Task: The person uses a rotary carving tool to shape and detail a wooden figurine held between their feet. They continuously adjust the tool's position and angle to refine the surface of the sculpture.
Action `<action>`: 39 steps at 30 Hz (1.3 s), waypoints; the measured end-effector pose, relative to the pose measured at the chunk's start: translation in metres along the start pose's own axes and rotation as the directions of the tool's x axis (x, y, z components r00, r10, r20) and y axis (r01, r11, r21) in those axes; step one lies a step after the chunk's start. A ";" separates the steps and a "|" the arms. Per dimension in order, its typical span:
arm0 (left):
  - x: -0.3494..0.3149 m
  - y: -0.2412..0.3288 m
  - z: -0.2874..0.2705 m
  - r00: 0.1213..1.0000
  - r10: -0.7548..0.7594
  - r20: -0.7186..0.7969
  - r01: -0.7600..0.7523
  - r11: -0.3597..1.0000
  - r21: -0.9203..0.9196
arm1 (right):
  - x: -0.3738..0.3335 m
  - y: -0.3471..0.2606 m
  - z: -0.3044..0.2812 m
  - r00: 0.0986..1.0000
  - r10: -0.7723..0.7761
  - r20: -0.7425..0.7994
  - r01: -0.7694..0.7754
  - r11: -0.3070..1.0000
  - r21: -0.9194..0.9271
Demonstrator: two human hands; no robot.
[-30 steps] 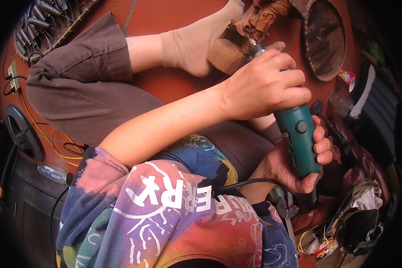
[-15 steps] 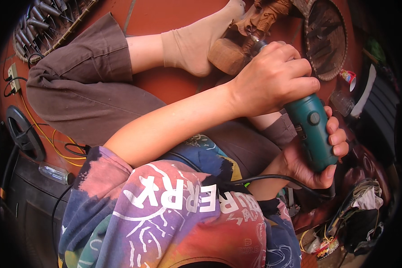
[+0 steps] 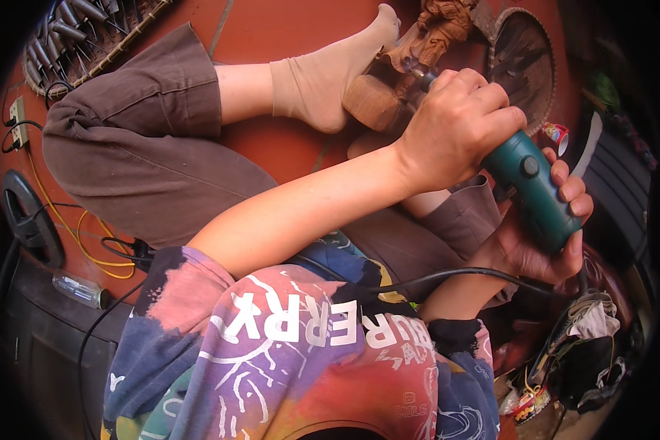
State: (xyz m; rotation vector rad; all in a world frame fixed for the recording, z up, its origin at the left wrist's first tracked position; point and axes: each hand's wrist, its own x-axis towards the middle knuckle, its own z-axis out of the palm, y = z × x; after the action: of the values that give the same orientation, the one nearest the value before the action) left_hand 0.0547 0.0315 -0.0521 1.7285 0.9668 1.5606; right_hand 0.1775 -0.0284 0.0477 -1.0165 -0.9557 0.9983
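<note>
A green rotary grinder (image 3: 539, 194) slants across the upper right, its narrow nose toward the far side. My left hand (image 3: 466, 121) is closed around the nose end of it. Behind, my right hand (image 3: 557, 265) wraps the rear of the body, fingers along the right side and thumb near the end. The bit's tip meets, or nearly meets, a reddish-brown carved wooden figure (image 3: 444, 33); exact contact is hard to make out. A rounded wooden block (image 3: 374, 101), seemingly the figure's base, rests beside my socked foot (image 3: 323, 84).
A black cord (image 3: 462, 271) runs from the grinder across my lap. At the far left a woven tray (image 3: 114, 51) holds several metal bits. Another round basket (image 3: 524, 81) stands beyond the figure. A power strip (image 3: 18, 121) and a clear bottle (image 3: 79, 288) lie at left.
Both hands and the grinder have shifted right, with its rear end raised slightly farther away. The view has also moved a little. My grip stays the same.
</note>
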 end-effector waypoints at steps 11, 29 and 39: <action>0.013 0.000 0.002 0.983 -0.094 -0.155 0.094 0.996 -0.008 | 0.044 -0.010 0.018 0.988 0.120 0.100 -0.117 0.993 -0.034; 0.013 0.016 -0.018 0.981 -0.085 -0.172 0.067 0.992 -0.106 | 0.022 -0.031 0.039 0.960 0.073 0.272 -0.034 0.989 -0.145; -0.011 0.016 -0.011 0.998 0.060 0.018 -0.060 0.998 0.000 | -0.038 -0.007 0.005 0.995 -0.090 0.041 0.096 0.982 -0.163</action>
State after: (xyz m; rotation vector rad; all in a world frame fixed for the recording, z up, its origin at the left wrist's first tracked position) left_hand 0.0448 0.0135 -0.0436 1.7843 0.9135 1.5798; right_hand 0.1637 -0.0654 0.0497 -1.0842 -1.1178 0.8717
